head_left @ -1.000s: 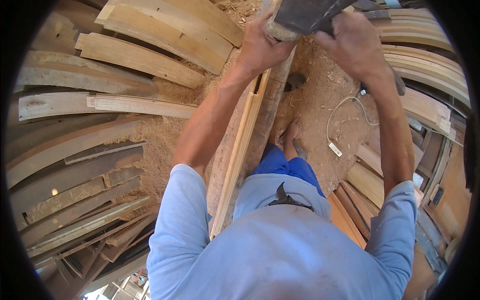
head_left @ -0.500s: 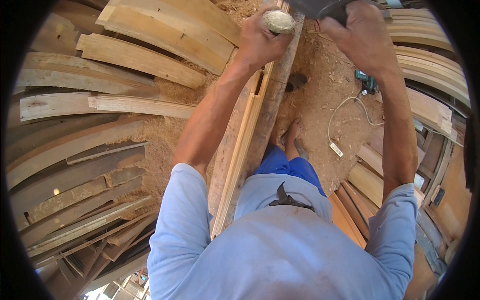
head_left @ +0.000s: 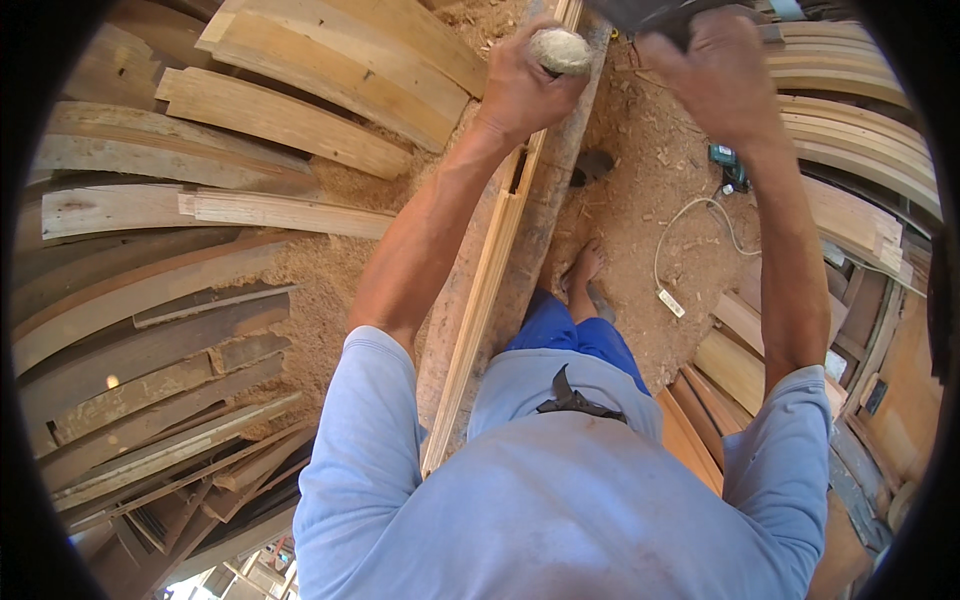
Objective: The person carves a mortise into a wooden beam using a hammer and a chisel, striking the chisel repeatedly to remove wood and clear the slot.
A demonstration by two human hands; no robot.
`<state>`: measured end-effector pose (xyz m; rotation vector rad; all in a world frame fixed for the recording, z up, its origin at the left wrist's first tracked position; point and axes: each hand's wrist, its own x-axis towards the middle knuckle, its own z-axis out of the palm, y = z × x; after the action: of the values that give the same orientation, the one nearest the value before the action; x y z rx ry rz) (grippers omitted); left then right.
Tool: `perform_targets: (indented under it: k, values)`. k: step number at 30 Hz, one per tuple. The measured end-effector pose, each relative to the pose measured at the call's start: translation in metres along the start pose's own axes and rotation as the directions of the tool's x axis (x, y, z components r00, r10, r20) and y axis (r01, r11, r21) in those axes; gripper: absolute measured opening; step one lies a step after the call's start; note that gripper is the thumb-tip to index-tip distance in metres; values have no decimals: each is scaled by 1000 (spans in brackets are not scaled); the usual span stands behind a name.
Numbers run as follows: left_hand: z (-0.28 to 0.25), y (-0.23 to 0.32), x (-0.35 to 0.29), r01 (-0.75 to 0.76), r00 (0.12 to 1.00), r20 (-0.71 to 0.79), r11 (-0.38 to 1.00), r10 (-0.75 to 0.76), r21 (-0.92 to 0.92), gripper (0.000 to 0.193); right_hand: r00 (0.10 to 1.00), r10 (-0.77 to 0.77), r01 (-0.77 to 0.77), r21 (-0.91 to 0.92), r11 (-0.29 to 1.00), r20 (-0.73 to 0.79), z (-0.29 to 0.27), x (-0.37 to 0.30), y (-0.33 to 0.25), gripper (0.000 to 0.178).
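Observation:
My left hand [head_left: 530, 90] is closed round the handle of a chisel [head_left: 561, 50], whose pale, battered round end faces up. The chisel's blade is hidden below my fist. Under that hand runs a long, narrow timber rail [head_left: 487, 270] with a dark slot cut into it, lying along a worn plank bench [head_left: 537, 225]. My right hand [head_left: 712, 75], a little blurred, is raised at the upper right and closed on a dark mallet [head_left: 650, 12]. Only part of the mallet shows at the upper edge, close to the chisel's end but apart from it.
Many loose boards [head_left: 290, 120] lie to the left on sawdust. Stacked planks [head_left: 850, 140] stand at the right. A teal power tool [head_left: 732, 165] and a white cord with a pale end piece [head_left: 670, 302] are on the shaving-strewn floor near my bare foot [head_left: 583, 264].
My right hand has dropped slightly with the mallet, and its forearm has shifted a little to the left. My left hand stays almost in place on the chisel.

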<state>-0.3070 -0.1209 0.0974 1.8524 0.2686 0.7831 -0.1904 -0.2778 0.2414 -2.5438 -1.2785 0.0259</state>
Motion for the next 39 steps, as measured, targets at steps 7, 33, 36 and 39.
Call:
perform_targets:
  k: [7,33,36,39]
  values:
    - [1,2,-4,-10,1000,-8,998,10,-66,29,983,-153,162,94,982,-100,9,-4,7,31]
    - [-11,10,-18,-155,987,-58,978,148,-139,27,961,-233,265,260,929,-147,15,-17,-15,20]
    - [-12,9,-20,-100,995,-37,991,97,-88,28,993,-78,103,362,926,-84,11,-24,-17,21]
    - [-7,16,-16,-186,982,-56,979,182,-79,26,922,-368,365,-49,930,-119,38,-17,-1,22]
